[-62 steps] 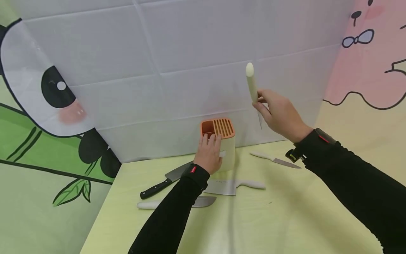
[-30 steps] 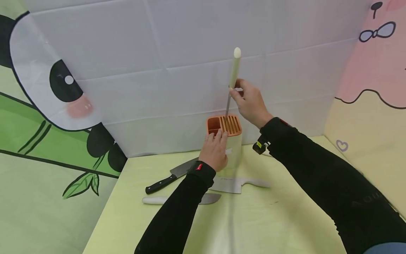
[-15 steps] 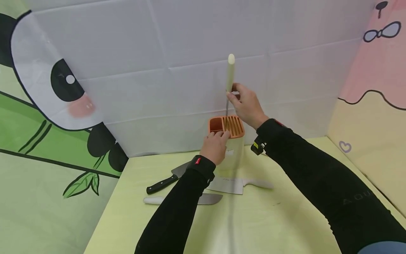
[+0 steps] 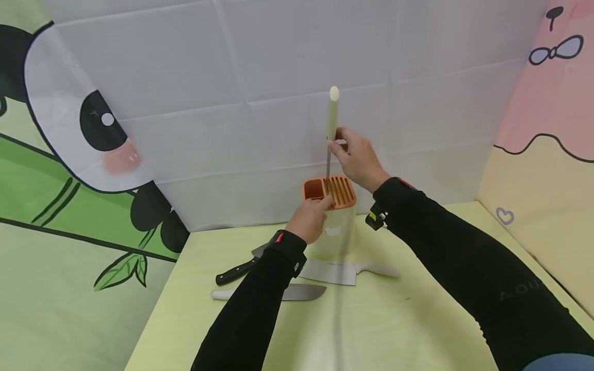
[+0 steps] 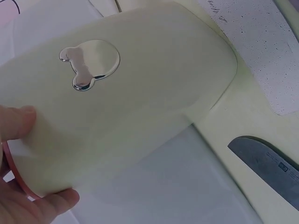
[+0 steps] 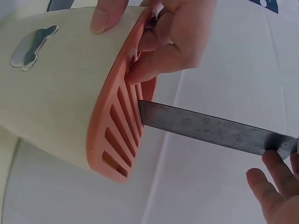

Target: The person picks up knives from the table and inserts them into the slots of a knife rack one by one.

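Note:
A cream knife block point(image 4: 341, 234) with an orange slotted top point(image 6: 96, 149) stands at the back of the table. My left hand point(image 4: 307, 220) grips its top edge; in the right wrist view the thumb lies on the cream side while the other fingers curl over the orange top. My right hand point(image 4: 359, 158) pinches a knife point(image 4: 332, 121) where its pale handle meets the blade. The knife is nearly upright, handle up. Its blade point(image 6: 201, 126) has its lower end inside a slot beside the open compartment, with much of the steel still outside.
On the table lie a black-handled knife point(image 4: 235, 271), a pale-handled long knife point(image 4: 303, 292) partly under my left forearm, and a cleaver point(image 4: 331, 272) in front of the block. A white cloth wall point(image 4: 260, 139) rises close behind.
My right hand has brought the knife left from the air over the table, put its tip in the slot and lowered it slightly. My left fingers have curled further over the block's top.

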`<state>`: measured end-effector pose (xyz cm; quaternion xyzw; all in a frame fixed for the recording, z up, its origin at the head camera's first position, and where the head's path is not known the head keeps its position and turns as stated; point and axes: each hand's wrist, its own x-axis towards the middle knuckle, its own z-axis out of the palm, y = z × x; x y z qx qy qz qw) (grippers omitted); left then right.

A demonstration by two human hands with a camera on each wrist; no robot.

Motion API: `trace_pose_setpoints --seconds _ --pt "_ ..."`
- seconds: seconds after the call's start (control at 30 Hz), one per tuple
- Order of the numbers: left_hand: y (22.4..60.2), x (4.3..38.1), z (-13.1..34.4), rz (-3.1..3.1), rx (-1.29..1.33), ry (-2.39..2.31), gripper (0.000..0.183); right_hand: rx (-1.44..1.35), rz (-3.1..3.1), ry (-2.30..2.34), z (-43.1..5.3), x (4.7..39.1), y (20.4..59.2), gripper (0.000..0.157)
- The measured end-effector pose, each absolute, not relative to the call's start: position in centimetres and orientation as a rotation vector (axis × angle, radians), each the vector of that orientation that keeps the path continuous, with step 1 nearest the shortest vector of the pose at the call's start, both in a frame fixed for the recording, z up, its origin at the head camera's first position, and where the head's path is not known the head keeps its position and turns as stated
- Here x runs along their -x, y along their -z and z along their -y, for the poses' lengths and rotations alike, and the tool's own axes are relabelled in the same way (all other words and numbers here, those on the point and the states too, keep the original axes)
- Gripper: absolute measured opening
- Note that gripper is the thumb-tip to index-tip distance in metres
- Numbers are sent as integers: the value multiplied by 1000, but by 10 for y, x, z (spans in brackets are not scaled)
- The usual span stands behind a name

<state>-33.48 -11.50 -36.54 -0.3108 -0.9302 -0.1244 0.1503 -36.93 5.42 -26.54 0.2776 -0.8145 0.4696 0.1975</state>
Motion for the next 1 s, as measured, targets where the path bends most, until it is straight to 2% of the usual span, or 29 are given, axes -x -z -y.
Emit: trace_pose_setpoints --seconds 0.27,0.47,0.6,0.7,1.0 --pt "367 330 115 2639 841 308 39 -736 2351 -1327 -52 372 278 33" --pt "364 336 112 2581 619 242 82 -729 2411 -1346 -45 376 287 34" --pt "364 340 110 2767 505 155 102 -723 2452 -1345 -41 377 293 35" --pt "366 341 110 2901 462 70 105 -720 2475 -1352 -39 377 297 36" --pt "370 345 110 2878 516 -9 97 -692 2536 -1366 -40 381 310 33"
